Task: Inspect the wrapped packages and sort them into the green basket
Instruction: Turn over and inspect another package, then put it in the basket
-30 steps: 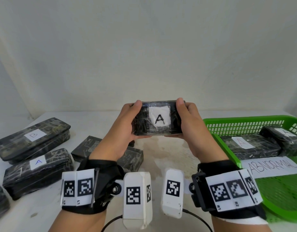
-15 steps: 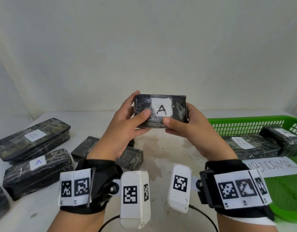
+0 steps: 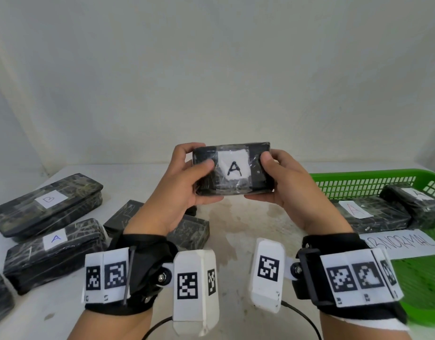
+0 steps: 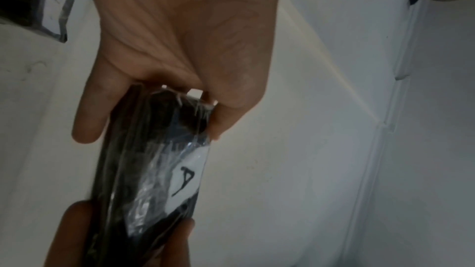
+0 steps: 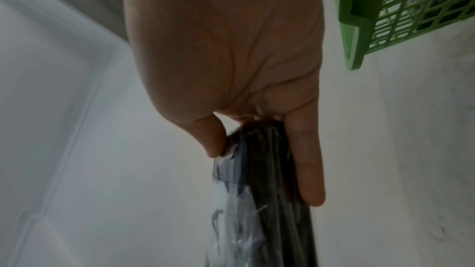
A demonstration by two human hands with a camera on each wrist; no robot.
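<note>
A black plastic-wrapped package (image 3: 232, 169) with a white label marked A is held up in front of me above the table. My left hand (image 3: 187, 175) grips its left end, thumb on the front face. My right hand (image 3: 279, 177) grips its right end the same way. The left wrist view shows the package (image 4: 151, 170) edge-on between thumb and fingers, and so does the right wrist view of the package (image 5: 259, 190). The green basket (image 3: 373, 176) stands at the right with two wrapped packages (image 3: 373, 213) labelled A inside.
On the table at the left lie a long package marked B (image 3: 48, 204), one marked A (image 3: 54, 249), and unlabelled ones (image 3: 187, 229) behind my left wrist. A paper strip reading ABNORMAL (image 3: 402, 244) lies across the basket. A white wall stands close behind.
The package has been turned in both hands from lying flatter to standing with its labelled face toward me. It rose a little, and my thumbs shifted onto its front.
</note>
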